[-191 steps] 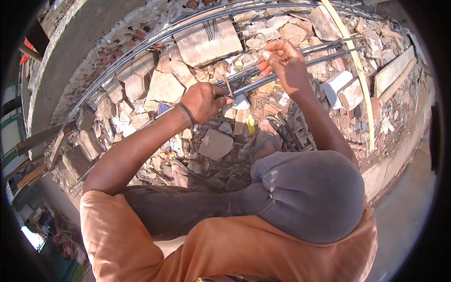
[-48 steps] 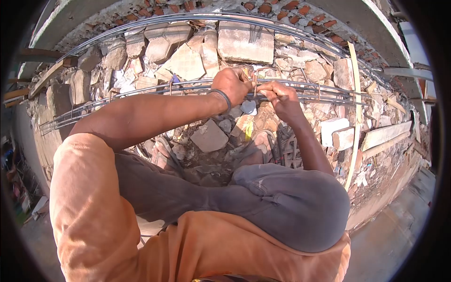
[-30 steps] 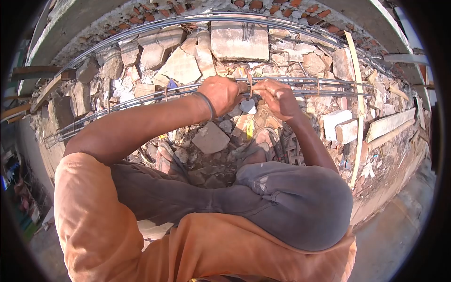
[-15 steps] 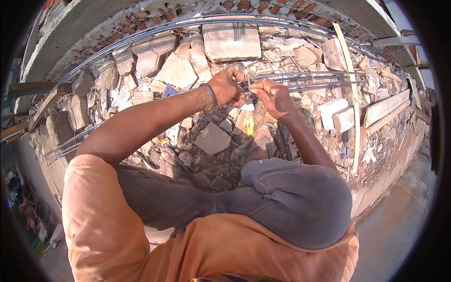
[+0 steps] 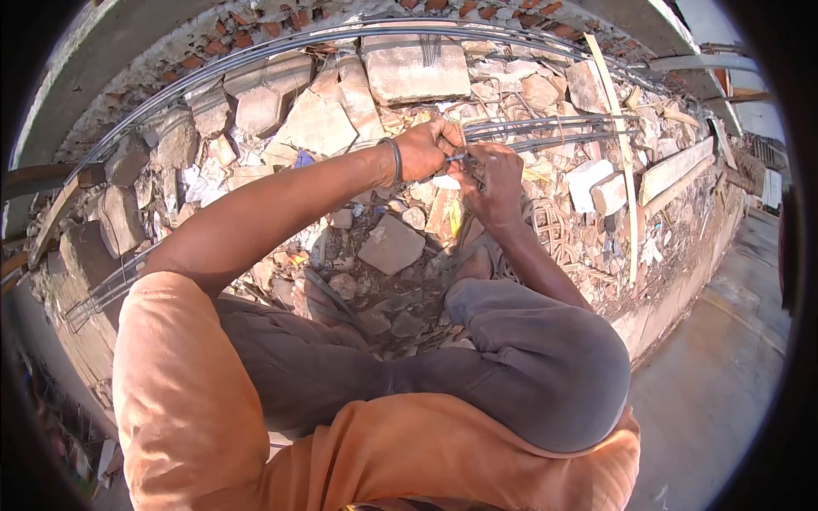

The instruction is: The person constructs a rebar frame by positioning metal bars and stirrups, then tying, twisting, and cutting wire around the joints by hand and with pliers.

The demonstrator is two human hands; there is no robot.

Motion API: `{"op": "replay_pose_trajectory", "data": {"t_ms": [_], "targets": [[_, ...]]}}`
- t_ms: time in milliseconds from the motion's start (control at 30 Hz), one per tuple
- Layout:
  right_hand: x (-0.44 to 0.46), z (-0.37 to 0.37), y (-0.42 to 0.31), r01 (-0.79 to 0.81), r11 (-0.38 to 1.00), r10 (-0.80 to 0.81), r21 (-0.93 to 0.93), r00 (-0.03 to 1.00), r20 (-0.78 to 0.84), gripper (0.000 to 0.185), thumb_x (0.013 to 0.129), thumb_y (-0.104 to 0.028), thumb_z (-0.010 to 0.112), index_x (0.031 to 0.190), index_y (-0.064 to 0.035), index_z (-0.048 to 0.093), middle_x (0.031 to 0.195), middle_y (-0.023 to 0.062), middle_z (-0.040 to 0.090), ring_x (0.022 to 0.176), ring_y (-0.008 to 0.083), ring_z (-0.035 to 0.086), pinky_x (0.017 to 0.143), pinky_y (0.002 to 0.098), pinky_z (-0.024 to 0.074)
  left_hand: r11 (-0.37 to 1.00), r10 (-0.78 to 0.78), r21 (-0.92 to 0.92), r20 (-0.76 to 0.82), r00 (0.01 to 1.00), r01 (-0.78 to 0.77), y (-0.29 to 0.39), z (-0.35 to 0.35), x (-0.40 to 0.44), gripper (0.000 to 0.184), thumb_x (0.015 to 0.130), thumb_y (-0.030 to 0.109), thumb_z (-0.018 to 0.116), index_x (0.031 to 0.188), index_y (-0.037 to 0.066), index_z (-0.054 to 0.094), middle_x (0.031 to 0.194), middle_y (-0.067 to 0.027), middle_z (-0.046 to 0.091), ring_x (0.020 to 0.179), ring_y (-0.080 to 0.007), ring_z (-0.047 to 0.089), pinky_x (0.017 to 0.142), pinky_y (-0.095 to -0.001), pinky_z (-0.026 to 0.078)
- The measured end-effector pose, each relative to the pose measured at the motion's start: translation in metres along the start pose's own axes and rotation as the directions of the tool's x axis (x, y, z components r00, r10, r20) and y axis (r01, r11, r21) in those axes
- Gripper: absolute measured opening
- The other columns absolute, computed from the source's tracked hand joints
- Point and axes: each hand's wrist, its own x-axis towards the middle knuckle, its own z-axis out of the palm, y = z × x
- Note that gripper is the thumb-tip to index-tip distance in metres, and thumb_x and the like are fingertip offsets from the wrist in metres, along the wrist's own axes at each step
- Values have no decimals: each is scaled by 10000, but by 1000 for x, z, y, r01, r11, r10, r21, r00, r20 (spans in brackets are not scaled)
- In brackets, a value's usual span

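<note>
Steel bars run in a bundle to the right from between my hands, with a thin bent stirrup around them. My left hand, with a dark band at the wrist, is closed around the left end of the bars. Pressed close beside it, my right hand has curled fingers at the same spot. A short dark grey rod end shows between the two hands. Whatever the right fingers pinch is hidden.
Broken concrete and stone slabs cover the ground around my feet. Long steel bars curve along the brick wall. A narrow wooden strip crosses the bars at right, near a plank. Some woven, looped material lies beside my right forearm.
My right hand has turned and bent at the wrist, its fingers now curled closer to my left hand. The left hand keeps its hold. The view has shifted slightly.
</note>
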Motion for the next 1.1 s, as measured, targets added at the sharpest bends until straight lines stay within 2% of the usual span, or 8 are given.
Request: {"op": "replay_pose_trajectory", "data": {"t_ms": [67, 200, 500, 633, 700, 833, 933, 1100], "targets": [[2, 3, 1, -4, 1000, 4, -5, 1000, -20, 396, 734, -220, 772, 1061, -73, 604, 1014, 76, 613, 1018, 276, 553, 902, 422, 385, 996, 89, 20, 9, 996, -89, -2, 1, 0, 420, 760, -124, 538, 1142, 28, 454, 958, -94, 624, 872, -173, 631, 653, -252, 481], [9, -5, -12, -53, 997, 53, -60, 999, -10, 260, 751, -178, 760, 954, -66, 640, 939, 73, 615, 963, 276, 567, 861, 422, 393, 523, 336, 827, 23, 942, -206, -6, 1, -14, 270, 785, 57, 595, 1047, 20, 541, 903, -167, 662, 840, -291, 655, 661, -364, 507], [6, 3, -19, -262, 964, 264, 37, 963, -51, 101, 810, -98, 710, 836, -19, 653, 757, 84, 614, 689, 230, 584, 598, 333, 454, 566, 467, 804, -132, 874, -181, 8, 12, -19, 186, 806, 145, 610, 979, 77, 599, 835, -196, 664, 807, -380, 645, 704, -455, 509], [11, 2, -35, -814, 402, 818, 419, 525, 236, 159, 881, -160, 670, 863, -5, 639, 758, 29, 618, 642, 107, 562, 564, 278, 459, 550, 547, 778, -61, 835, -304, -2, 15, -11, 172, 807, 158, 619, 954, 72, 608, 855, -188, 674, 821, -359, 657, 711, -448, 515], [20, -4, -42, -848, 158, 847, 506, 380, 372, 180, 917, -183, 635, 898, -4, 634, 784, 7, 612, 694, 75, 569, 608, 253, 481, 634, 534, 714, -124, 836, -299, 0, 18, -10, 185, 806, 164, 626, 964, 68, 621, 870, -183, 678, 825, -349, 661, 718, -438, 520], [24, -12, -35, -876, 303, 801, 376, 448, 398, 199, 912, -215, 644, 893, -18, 631, 778, 26, 608, 661, 84, 568, 577, 225, 500, 825, 336, 550, -285, 898, -134, 1, 21, -6, 203, 801, 168, 639, 973, 60, 647, 882, -174, 682, 832, -336, 666, 739, -417, 527], [36, -17, -41, -929, 238, 845, 283, 341, 411, 208, 910, -224, 648, 891, -18, 630, 776, 26, 606, 679, 86, 571, 576, 227, 503, 799, 263, 601, -319, 910, -21, -8, 24, 5, 170, 776, 174, 655, 899, 60, 685, 843, -180, 682, 828, -328, 670, 756, -409, 526], [36, -15, -16, -848, -350, 770, 399, -18, 638, 88, 932, -92, 535, 936, -11, 570, 717, 29, 565, 686, 152, 574, 607, 299, 523, 778, 125, 625, -265, 956, 71, 0, 23, 7, 149, 765, 194, 660, 857, 95, 724, 861, -178, 684, 827, -338, 665, 775, -411, 522]]}}
